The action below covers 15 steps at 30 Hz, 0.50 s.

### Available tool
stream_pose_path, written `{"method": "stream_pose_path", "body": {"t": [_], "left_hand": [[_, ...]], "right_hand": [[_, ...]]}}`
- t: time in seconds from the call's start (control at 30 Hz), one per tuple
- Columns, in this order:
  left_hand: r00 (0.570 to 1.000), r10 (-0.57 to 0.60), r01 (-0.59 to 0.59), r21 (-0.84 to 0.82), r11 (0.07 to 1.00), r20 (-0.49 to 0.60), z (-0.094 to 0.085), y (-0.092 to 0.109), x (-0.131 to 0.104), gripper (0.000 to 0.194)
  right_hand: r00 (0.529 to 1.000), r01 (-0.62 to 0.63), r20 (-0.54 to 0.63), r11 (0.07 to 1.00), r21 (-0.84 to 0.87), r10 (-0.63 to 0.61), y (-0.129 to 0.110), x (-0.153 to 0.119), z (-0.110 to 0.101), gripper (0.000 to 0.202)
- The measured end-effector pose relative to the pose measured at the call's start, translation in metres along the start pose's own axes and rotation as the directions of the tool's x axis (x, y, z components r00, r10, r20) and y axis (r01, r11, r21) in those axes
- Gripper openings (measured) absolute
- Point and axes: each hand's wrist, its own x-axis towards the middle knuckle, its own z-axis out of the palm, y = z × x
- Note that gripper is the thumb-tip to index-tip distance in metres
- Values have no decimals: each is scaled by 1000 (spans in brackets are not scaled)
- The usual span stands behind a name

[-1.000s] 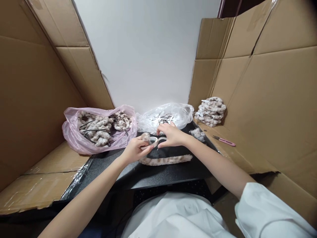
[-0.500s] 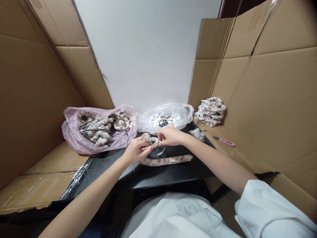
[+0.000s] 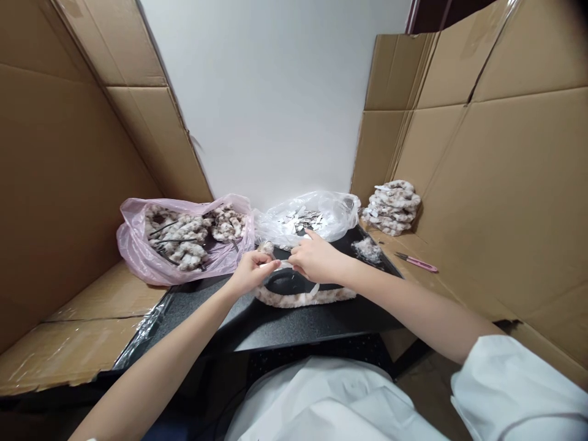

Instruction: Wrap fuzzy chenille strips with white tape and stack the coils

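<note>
My left hand (image 3: 252,271) is closed, its thumb and fingers pinching the end of a fluffy brown-and-white strip (image 3: 298,299) together with a white band (image 3: 284,264). That band runs across to my right hand (image 3: 315,257), where the thumb and curled fingers grip it and the index finger points forward. Below my right hand a thin white tail (image 3: 315,290) hangs over the strip. From my left hand the strip curves down and lies along the dark tabletop to the right. Fingers hide parts of the band.
A pink plastic bag (image 3: 133,245) of fluffy pieces stands at left. Behind my hands, a clear bag (image 3: 337,223) holds small metallic and white pieces. Fluff (image 3: 367,250), a pink-handled cutting tool (image 3: 420,263) and stacked fluffy pieces (image 3: 394,207) are at right. Cardboard walls flank the dark table (image 3: 266,331).
Half a second ago a rounded white loop with print showed between my hands; now the band looks drawn flat. My right hand has shifted slightly left and nearer me, and its white tail hangs farther right.
</note>
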Motion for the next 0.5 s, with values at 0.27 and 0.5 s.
{"method": "stream_pose_path", "body": {"t": [0.27,0.5], "left_hand": [[990,-95,97,10,995,-107,-13,-16,5,45],[993,-95,104,160,982,-63,-18,-21,-1,48]], "right_hand": [[999,11,51,990,-139,-4,-28,-15,0,15],[987,-135,-66,984,118,144,-7,-48,-8,25]]}}
